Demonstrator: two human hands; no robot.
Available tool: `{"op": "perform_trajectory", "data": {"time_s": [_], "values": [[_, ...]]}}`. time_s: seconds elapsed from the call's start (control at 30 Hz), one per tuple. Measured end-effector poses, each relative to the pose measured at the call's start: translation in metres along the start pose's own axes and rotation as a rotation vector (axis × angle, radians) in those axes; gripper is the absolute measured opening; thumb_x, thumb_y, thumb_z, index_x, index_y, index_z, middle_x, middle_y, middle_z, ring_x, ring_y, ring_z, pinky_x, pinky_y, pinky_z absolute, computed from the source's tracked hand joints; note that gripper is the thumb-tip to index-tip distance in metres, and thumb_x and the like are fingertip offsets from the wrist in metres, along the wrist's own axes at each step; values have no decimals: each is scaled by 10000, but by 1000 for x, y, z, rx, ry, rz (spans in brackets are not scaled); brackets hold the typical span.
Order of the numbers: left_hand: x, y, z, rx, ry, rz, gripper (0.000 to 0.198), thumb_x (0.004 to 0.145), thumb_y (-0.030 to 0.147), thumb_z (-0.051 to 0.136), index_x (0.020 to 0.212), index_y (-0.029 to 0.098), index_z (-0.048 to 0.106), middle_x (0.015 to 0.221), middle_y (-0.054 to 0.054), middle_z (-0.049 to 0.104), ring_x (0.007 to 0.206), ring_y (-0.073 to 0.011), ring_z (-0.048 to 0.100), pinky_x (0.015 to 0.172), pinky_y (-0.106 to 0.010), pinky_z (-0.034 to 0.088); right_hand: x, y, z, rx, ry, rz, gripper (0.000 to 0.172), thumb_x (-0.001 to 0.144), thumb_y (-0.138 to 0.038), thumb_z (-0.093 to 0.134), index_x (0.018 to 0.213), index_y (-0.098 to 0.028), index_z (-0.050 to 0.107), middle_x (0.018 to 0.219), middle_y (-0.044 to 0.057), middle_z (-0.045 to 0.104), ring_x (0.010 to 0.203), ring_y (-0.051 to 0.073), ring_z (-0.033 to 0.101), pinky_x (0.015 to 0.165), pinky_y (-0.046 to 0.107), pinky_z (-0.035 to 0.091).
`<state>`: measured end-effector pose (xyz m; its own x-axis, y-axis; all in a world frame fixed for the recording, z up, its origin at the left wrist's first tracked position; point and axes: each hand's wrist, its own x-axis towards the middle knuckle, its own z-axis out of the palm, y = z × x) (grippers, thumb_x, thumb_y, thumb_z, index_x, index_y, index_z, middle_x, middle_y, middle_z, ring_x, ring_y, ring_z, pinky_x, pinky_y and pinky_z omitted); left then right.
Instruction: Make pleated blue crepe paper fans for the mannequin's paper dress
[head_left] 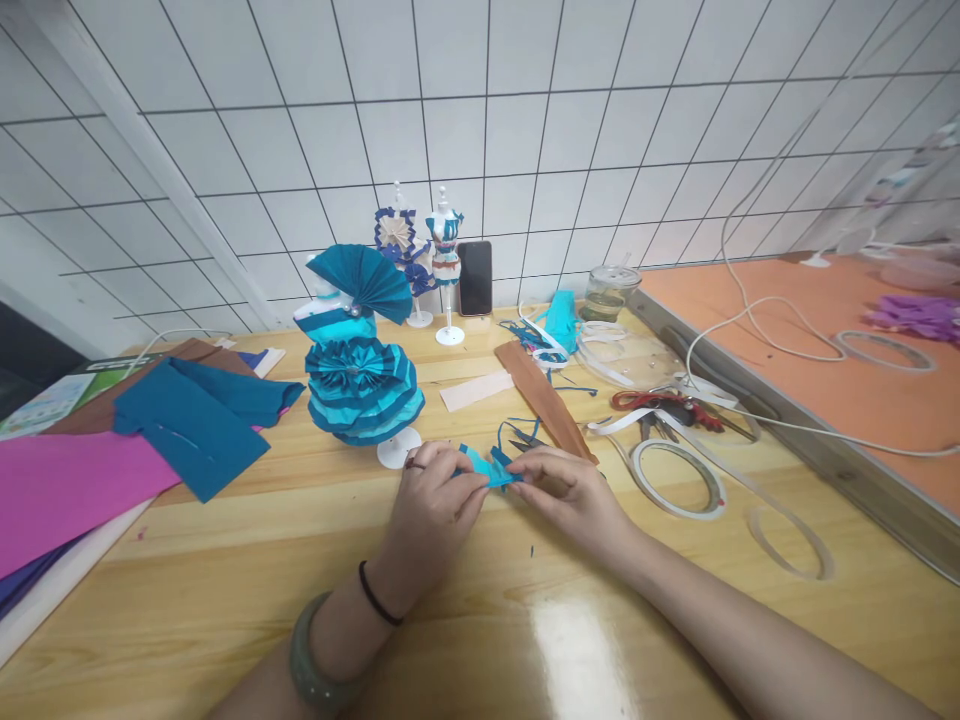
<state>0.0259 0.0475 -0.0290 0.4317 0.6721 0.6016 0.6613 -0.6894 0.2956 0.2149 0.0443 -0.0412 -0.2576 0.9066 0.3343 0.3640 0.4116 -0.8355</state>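
Between both hands is a small strip of turquoise and dark blue crepe paper (489,470), held just above the wooden table (450,620). My left hand (435,500) is closed, pinching the strip's left part between thumb and fingers. On the other side, my right hand (574,492) pinches its right end. Just behind the fingers lie scissors (525,440), partly hidden, and thin blue paper scraps (510,428). A mini dress form (367,375) in a ruffled turquoise paper dress with a dark teal fan stands beyond my left hand.
Folded crepe sheets, teal (202,430) and pink (82,490), lie at left. Two small dressed forms (448,265) and a phone (475,278) stand by the wall. A brown paper strip (544,400), tape roll (679,480), keys (660,425) and glass jar (609,292) are right.
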Motion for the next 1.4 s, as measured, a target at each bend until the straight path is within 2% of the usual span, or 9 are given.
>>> {"op": "perform_trajectory", "data": {"time_s": [0.2, 0.4, 0.67, 0.77, 0.93, 1.03, 1.17, 1.3, 1.4], "values": [[-1, -1, 1, 39, 0, 15, 128, 791, 164, 537, 730, 204, 643, 684, -17, 556, 716, -163, 479, 704, -334, 360, 1, -3, 0, 12, 23, -18, 85, 787, -245, 563, 776, -197, 632, 800, 53, 634, 752, 168, 593, 710, 304, 489], [1, 2, -2, 70, -34, 27, 167, 806, 152, 515, 714, 206, 644, 655, -12, 543, 690, -157, 458, 697, -331, 349, 2, -3, -1, 4, -15, 8, 187, 771, -227, 593, 946, -191, 649, 807, 56, 649, 729, 166, 599, 686, 294, 492], [-1, 0, -1, 89, -51, 37, 163, 812, 148, 502, 745, 199, 641, 659, -18, 551, 706, -163, 450, 707, -346, 347, 2, -1, -2, 3, 7, -30, 104, 776, -240, 581, 809, -198, 671, 821, 62, 664, 773, 176, 613, 732, 314, 491], [-1, -1, -1, 93, -52, 27, 174, 818, 147, 487, 739, 192, 636, 666, -21, 545, 704, -161, 451, 701, -340, 353, 3, -3, -3, 98, -21, 71, 172, 747, -303, 621, 862, -186, 673, 838, 69, 681, 769, 185, 624, 725, 319, 503], [2, 3, -4, 91, -8, 79, 178, 805, 126, 492, 717, 192, 632, 654, -21, 542, 690, -158, 458, 675, -328, 356, 8, -6, -11, 321, -34, 341, 388, 798, -431, 533, 1108, -207, 601, 1104, 88, 633, 1000, 233, 579, 843, 391, 470], [2, 7, -6, 85, -8, 154, 182, 793, 104, 497, 696, 193, 623, 651, -16, 550, 700, -158, 462, 665, -326, 343, 11, -4, -14, 375, -46, 399, 388, 821, -459, 480, 1068, -198, 629, 1109, 92, 630, 1018, 230, 570, 857, 392, 464], [1, 9, -7, 85, -16, 201, 189, 786, 79, 491, 694, 192, 612, 646, -8, 555, 716, -157, 464, 657, -326, 323, 14, 2, -17, 440, 41, 400, 334, 788, -447, 537, 909, -175, 689, 1060, 94, 646, 937, 212, 600, 804, 351, 490], [1, 8, -7, 76, -13, 194, 191, 786, 73, 485, 712, 194, 613, 655, -8, 565, 729, -159, 466, 668, -337, 323, 18, 8, -22, 616, 187, 469, 303, 766, -408, 583, 904, -155, 678, 894, 97, 680, 817, 183, 631, 729, 308, 509], [0, 8, -8, 69, 6, 204, 178, 783, 77, 494, 743, 199, 617, 674, -12, 581, 749, -163, 476, 687, -341, 338, 19, 8, -26, 586, 236, 442, 285, 762, -378, 593, 946, -171, 656, 943, 88, 663, 796, 171, 631, 725, 311, 510]]}}
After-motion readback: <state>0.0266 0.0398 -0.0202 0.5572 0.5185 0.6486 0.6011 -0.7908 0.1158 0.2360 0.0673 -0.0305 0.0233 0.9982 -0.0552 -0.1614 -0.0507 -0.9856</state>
